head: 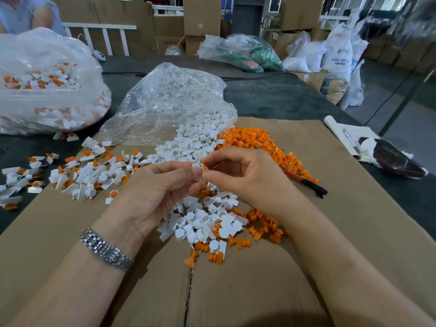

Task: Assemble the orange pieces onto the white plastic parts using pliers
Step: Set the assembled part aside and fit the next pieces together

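My left hand (162, 185) pinches a small white plastic part (196, 165) above the cardboard. My right hand (245, 175) pinches an orange piece (204, 168) right against that white part. Below my hands lies a heap of loose white parts (200, 220) mixed with orange pieces (262, 227). A bigger pile of orange pieces (254, 140) lies behind my right hand. The pliers (306, 184), with red and black handles, lie on the cardboard to the right of my right hand, partly under the orange pile.
Assembled white-and-orange parts (80, 171) are scattered at the left. An open clear bag of white parts (169, 100) lies behind, and a bag of assembled parts (44, 86) at far left. A paper sheet and a dark tray (391, 159) sit at right. Cardboard (354, 232) covers the table.
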